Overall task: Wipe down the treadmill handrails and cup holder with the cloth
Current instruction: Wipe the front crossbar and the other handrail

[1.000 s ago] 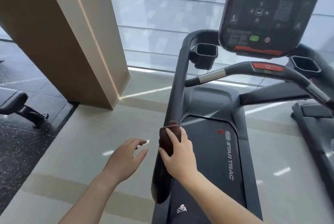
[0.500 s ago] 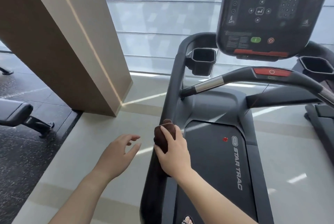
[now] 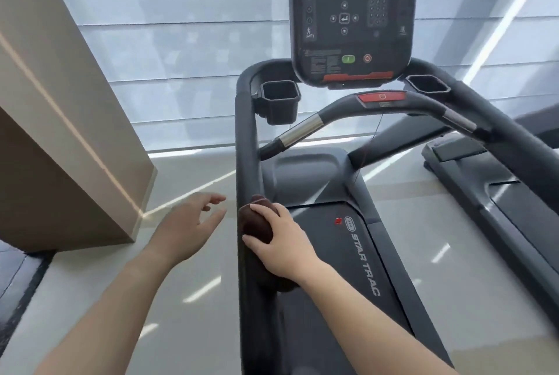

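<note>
A dark brown cloth (image 3: pixel 255 220) is wrapped over the treadmill's left handrail (image 3: pixel 246 144), a long dark grey bar running up towards the console. My right hand (image 3: pixel 279 243) grips the cloth against that rail, about halfway along it. To the left of the rail my left hand (image 3: pixel 187 223) hovers with its fingers apart, holding nothing. The left cup holder (image 3: pixel 279 101) hangs at the top of this rail, the right cup holder (image 3: pixel 428 84) sits by the right handrail (image 3: pixel 514 144). A curved front bar (image 3: pixel 341 111) with a red stop button crosses between the rails.
The console (image 3: pixel 351 17) with screen and buttons rises above the bar. A beige pillar (image 3: pixel 60 138) stands at the left on the pale floor. The treadmill belt deck (image 3: pixel 326 253) lies below my right arm. Another treadmill (image 3: pixel 490 181) stands at the right.
My right hand has slid the cloth further up the left handrail. The view has swung right and closer to the console. My left hand stays open beside the rail.
</note>
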Demonstrator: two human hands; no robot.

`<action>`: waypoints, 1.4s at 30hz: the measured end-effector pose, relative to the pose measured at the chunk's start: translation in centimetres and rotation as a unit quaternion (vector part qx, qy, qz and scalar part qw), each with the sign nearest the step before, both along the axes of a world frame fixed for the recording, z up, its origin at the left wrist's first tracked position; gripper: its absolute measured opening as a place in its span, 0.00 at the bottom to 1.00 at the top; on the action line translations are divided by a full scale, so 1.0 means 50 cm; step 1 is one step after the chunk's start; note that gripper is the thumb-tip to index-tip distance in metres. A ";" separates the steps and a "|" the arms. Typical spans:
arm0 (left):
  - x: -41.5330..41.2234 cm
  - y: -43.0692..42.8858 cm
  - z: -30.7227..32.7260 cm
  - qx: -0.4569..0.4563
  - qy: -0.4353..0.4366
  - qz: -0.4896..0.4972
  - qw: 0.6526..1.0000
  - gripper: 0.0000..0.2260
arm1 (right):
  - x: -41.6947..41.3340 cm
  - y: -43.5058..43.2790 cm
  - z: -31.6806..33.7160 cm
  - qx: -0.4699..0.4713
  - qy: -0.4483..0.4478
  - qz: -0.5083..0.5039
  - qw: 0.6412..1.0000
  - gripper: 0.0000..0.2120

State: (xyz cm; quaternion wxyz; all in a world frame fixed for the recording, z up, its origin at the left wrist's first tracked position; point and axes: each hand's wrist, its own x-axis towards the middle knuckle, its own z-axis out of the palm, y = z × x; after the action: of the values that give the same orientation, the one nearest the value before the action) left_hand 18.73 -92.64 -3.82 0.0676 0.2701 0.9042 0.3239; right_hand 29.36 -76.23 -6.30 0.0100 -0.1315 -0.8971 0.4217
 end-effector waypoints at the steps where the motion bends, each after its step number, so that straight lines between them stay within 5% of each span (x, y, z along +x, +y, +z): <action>1: -0.016 0.001 -0.012 0.009 0.013 -0.018 1.000 0.12 | 0.000 -0.002 -0.003 0.009 0.000 -0.004 1.000 0.27; 7: -0.066 0.011 -0.095 0.102 0.108 -0.166 0.975 0.09 | 0.035 -0.018 -0.009 -0.011 0.026 -0.050 0.998 0.24; 11: -0.051 -0.020 -0.099 0.136 0.089 -0.225 0.961 0.09 | 0.123 -0.075 0.012 0.013 -0.017 -0.093 0.995 0.23; 21: 0.011 0.072 -0.069 0.017 0.152 -0.409 0.900 0.13 | 0.270 -0.246 -0.027 0.205 0.007 -0.256 0.945 0.24; 23: 0.012 0.083 -0.091 -0.036 0.208 -0.415 0.885 0.16 | 0.253 -0.236 -0.024 0.184 0.025 -0.270 0.945 0.21; 27: 0.009 0.084 -0.120 0.017 0.218 -0.399 0.890 0.24 | 0.229 -0.200 -0.017 0.156 0.036 -0.250 0.955 0.20; 42: -0.128 0.117 -0.088 0.056 0.173 -0.413 0.892 0.15 | 0.197 -0.273 -0.010 0.299 0.017 -0.267 0.916 0.19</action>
State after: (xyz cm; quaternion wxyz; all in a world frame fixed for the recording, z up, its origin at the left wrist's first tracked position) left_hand 12.34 -86.81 -8.21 0.0224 0.6748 0.6887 0.2644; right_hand 39.23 -89.88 -6.78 0.1761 -0.3502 -0.9125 0.1173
